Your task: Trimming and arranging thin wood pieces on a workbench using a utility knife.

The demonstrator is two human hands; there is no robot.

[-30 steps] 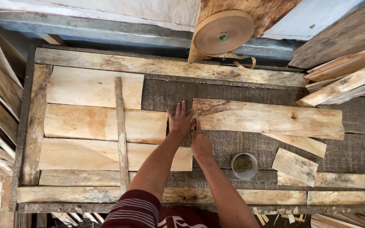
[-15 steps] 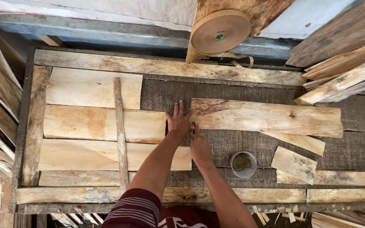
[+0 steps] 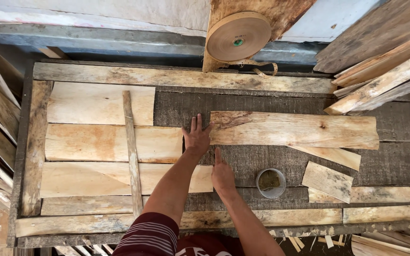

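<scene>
Left hand (image 3: 197, 137) flat, fingers spread, touching end of long wood sheet (image 3: 294, 130) on table (image 3: 181, 78). Right hand (image 3: 222, 174) flat just beside, gripping nothing. Small tin (image 3: 270, 183) near right hand; tape roll (image 3: 238, 36) at far edge.

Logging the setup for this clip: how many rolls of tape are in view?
1. A single roll of brown tape leans on a board at the top, above the table. Others could be hidden outside the frame.
</scene>
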